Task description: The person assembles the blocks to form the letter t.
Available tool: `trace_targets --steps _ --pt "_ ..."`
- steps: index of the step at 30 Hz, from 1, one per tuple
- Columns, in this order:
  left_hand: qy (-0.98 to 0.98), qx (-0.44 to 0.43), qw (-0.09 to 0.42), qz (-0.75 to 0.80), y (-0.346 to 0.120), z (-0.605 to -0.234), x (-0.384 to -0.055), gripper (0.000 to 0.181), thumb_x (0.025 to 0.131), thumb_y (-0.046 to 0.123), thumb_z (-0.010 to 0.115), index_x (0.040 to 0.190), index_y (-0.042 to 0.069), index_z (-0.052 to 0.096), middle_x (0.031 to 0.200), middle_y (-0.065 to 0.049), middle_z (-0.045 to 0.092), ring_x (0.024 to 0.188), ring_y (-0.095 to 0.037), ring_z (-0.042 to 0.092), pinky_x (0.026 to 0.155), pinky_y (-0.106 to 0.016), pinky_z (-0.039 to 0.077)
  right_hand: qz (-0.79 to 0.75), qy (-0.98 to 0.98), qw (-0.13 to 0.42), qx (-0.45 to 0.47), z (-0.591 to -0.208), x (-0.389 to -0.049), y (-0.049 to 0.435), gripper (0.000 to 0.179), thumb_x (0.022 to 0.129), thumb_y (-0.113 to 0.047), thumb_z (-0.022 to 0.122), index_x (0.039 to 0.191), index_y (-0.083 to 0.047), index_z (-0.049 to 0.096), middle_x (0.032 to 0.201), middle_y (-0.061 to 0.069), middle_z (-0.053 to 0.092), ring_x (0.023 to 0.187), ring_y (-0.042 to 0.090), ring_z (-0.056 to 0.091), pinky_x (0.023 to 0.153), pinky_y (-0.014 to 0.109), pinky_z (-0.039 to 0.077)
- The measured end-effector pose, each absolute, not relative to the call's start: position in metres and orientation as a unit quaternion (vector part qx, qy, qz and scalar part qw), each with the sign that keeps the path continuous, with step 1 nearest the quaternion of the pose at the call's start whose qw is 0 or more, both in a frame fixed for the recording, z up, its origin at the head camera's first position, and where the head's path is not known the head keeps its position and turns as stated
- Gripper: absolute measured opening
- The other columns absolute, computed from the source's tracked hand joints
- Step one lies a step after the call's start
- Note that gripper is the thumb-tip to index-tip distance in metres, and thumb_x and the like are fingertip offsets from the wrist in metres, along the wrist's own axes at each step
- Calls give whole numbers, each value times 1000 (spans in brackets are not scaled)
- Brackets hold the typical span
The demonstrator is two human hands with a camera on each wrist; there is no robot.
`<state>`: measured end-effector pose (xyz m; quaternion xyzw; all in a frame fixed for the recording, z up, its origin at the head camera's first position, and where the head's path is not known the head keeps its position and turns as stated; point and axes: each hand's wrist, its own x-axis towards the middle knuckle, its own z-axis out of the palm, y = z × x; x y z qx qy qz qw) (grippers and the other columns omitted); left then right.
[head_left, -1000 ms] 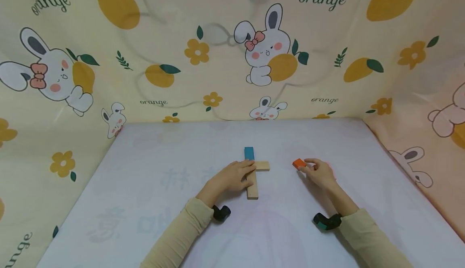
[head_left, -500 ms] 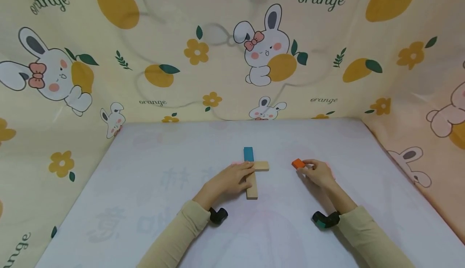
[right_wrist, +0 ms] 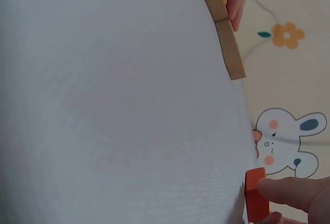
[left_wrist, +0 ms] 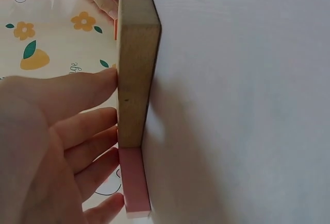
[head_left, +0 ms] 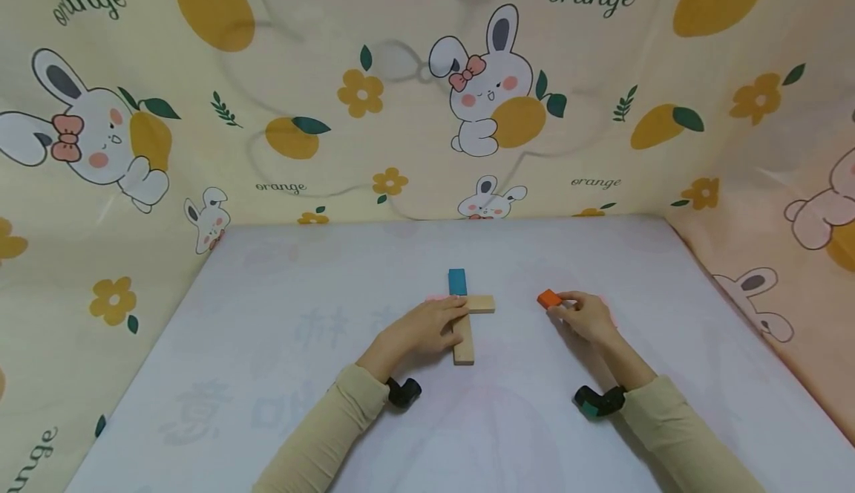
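Observation:
My left hand [head_left: 421,326] rests on a group of joined blocks, its fingers extended over the top. A long plain wooden block [head_left: 464,347] points toward me, a short wooden block [head_left: 481,304] sticks out to the right, and a blue block [head_left: 457,282] extends away from me. In the left wrist view, the thumb touches the wooden block and the other fingers reach over to a pink block [left_wrist: 135,180] at its end. The hand hides the middle of the group. To the right, my right hand [head_left: 589,316] pinches an orange block [head_left: 549,299] between thumb and fingers.
The blocks lie on a white table [head_left: 320,404] with faint markings. A printed curtain [head_left: 401,129] with rabbits and oranges surrounds its back and sides. A black wrist device [head_left: 404,393] sits on each forearm. Something pinkish [head_left: 608,309] shows behind the right hand, mostly hidden.
My left hand has slid very slightly left, uncovering a bit of pink beside the fingers. The right hand still holds the orange block in the same place.

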<state>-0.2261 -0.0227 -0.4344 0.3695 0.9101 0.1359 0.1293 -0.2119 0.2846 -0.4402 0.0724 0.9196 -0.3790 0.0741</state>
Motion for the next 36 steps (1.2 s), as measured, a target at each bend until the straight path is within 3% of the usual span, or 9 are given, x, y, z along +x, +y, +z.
trace_targets --steps 29,36 --pt "910 371 112 147 -24 -434 -226 56 97 28 56 146 6 41 156 -7 38 145 -23 37 121 -36 32 -426 898 85 66 -431 -208 286 56 93 -27 62 135 7 49 61 -8 41 54 5 40 52 21 35" --pt "909 376 113 144 -25 -434 -225 55 97 29 56 145 7 43 156 -7 38 145 -23 37 120 -36 33 -422 901 84 57 -429 -203 280 56 92 -28 64 134 7 51 65 -6 45 57 7 43 52 21 37"
